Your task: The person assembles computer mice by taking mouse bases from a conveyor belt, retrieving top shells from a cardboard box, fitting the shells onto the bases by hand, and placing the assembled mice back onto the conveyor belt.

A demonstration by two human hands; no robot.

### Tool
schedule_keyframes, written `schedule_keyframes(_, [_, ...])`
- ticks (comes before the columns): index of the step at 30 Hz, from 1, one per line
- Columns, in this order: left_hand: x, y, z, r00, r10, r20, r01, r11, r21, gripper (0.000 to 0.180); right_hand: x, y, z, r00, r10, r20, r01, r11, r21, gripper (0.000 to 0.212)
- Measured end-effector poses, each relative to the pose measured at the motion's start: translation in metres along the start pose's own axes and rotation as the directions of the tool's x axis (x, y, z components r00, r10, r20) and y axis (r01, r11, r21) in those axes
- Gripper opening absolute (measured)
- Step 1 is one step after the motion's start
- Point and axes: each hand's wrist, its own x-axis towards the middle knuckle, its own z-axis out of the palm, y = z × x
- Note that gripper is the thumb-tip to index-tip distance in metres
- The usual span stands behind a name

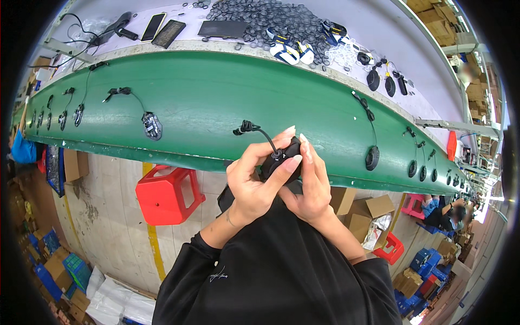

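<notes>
Between my two hands is a black computer mouse [281, 161], held just in front of my chest at the near edge of the green conveyor belt [200, 97]. Its cable runs up and away to a tied bundle [247, 127] over the belt. My left hand [255, 179] wraps round the left side, thumb across the mouse. My right hand [311, 181] closes on the right side, fingertips against the shell. To the left on the belt lies an opened mouse [151, 125] with its inside parts showing; to the right, a closed black mouse [372, 157] with its cable.
Beyond the belt, a shelf holds a heap of small dark round parts [265, 21], white-and-blue tape rolls [284, 52], a phone [154, 27] and a dark flat box [169, 33]. Several mice line both belt ends. A red stool [162, 200] and cardboard boxes [363, 219] stand below.
</notes>
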Motion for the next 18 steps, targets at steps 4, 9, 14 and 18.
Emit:
schedule_keyframes(4, [0.000,-0.002,-0.005,0.994,0.110,0.010,-0.111,0.993,0.047,0.026,-0.001,0.003,0.006,0.999,-0.034,-0.030,0.033,0.999,-0.038,0.083])
schedule_keyframes(9, [-0.002,-0.001,-0.006,0.998,0.036,-0.053,-0.041,0.996,-0.085,0.024,0.000,0.006,0.011,0.995,-0.090,-0.052,0.085,0.993,-0.087,0.079])
schedule_keyframes(14, [0.004,-0.010,-0.018,0.976,-0.216,0.017,0.196,0.848,-0.492,0.021,0.011,-0.006,-0.019,0.947,0.312,0.072,-0.319,0.940,0.123,0.085])
schedule_keyframes(18, [0.001,-0.023,-0.031,0.965,-0.205,0.161,0.258,0.670,-0.696,0.030,-0.001,-0.002,-0.034,0.732,0.522,0.439,-0.665,0.405,0.628,0.072])
